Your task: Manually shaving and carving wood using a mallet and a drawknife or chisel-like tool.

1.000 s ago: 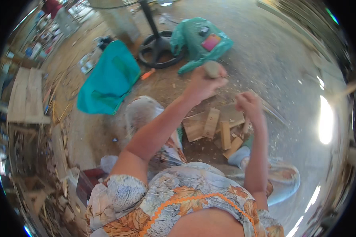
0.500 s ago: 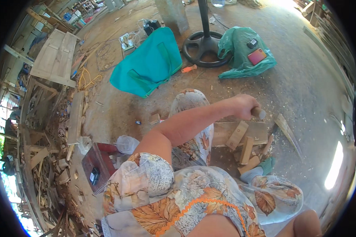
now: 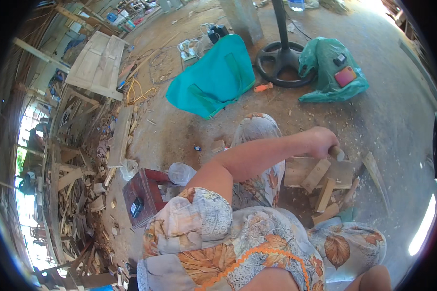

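My left arm reaches across to the right, and my left hand [image 3: 320, 142] is closed round a thick, round wooden handle [image 3: 336, 153]. Only the handle's pale end shows; what the rest of it looks like is hidden by the fist. Just below the hand lies a flat wooden board [image 3: 296, 173]. A small wood block [image 3: 316, 175] rests on that board, and a longer wooden piece [image 3: 325, 195] lies beside it, close to my bent leg in leaf-patterned trousers. My right hand is out of view; bare skin, seemingly my right elbow [image 3: 371, 280], shows at the lower right edge.
A teal bag [image 3: 213, 80], an orange-handled tool [image 3: 263, 88] and a black wheel-shaped stand base [image 3: 277, 68] are ahead. Farther right, a green plastic bag [image 3: 320, 87] bears a phone [image 3: 345, 76]. A dark red stool [image 3: 143, 194] stands left, near piled scrap wood [image 3: 77, 179].
The whole view has shifted, so the floor things appear farther right. My left hand, still gripping the wooden handle, sits slightly lower and nearer the board.
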The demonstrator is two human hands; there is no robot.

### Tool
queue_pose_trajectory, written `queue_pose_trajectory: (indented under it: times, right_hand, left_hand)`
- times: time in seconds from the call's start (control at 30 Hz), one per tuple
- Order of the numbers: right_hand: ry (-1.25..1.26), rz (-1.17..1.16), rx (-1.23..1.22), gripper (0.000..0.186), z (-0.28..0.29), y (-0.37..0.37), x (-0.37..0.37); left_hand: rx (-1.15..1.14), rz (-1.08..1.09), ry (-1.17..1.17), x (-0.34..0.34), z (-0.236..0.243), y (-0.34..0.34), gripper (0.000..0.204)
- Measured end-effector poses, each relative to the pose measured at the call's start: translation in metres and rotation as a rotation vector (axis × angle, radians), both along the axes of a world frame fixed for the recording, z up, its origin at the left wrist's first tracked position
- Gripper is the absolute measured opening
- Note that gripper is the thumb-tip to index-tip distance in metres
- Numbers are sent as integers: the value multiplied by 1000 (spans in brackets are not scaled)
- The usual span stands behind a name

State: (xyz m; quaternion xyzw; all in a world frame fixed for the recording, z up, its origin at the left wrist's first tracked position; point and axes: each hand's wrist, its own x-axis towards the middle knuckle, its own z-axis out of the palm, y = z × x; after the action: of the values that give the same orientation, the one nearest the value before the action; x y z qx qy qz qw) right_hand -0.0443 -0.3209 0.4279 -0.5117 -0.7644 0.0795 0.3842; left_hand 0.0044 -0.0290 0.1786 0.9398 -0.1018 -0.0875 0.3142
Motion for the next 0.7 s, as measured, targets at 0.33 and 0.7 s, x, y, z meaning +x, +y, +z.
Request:
queue_pose_trajectory:
  times: [0.33,0.7]
  right_hand:
    - [2,67,-17,24,11,28,-4]
    - [46,76,-69,29,20,40,-8]
  left_hand:
    - [7,-1,6,-3,-6,-2,30]
    - [-45,107,61,-8,-1,9,31]
